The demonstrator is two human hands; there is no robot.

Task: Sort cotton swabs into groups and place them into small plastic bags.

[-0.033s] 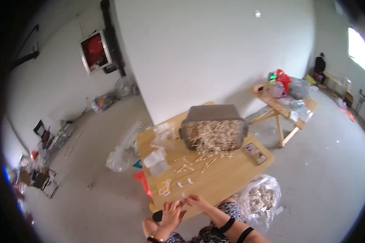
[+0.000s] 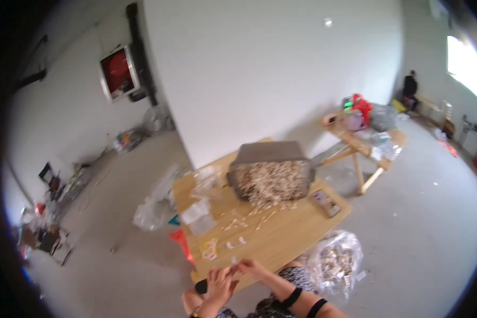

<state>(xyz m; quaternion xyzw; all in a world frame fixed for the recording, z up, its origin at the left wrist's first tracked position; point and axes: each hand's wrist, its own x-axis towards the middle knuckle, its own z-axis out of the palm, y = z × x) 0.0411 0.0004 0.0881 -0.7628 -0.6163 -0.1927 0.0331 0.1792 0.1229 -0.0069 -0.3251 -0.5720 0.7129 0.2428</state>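
Note:
My left hand (image 2: 220,286) and my right hand (image 2: 253,269) meet over the near edge of a wooden table (image 2: 281,241). Their fingers close around a small, pale, see-through piece (image 2: 234,260), too blurred to name surely. Just beyond them lie two small white pieces (image 2: 241,240) and a yellow-and-white printed card (image 2: 209,249). Farther off, a grey plastic bin (image 2: 273,151) lies tipped on its side. A heap of short pale sticks (image 2: 273,183) fills it and spills out in front, and several loose sticks (image 2: 233,222) are scattered nearer.
A phone (image 2: 325,203) lies at the table's right edge. Clear plastic sheets (image 2: 199,214) rest on its left side. Beside my right leg stands a clear bag (image 2: 336,265) of small packets. Another wooden table (image 2: 358,164) holds bags. A person (image 2: 409,90) is far right.
The whole view has shifted slightly left and down. My hands stay together at the table's near edge, fingers closed on the small piece.

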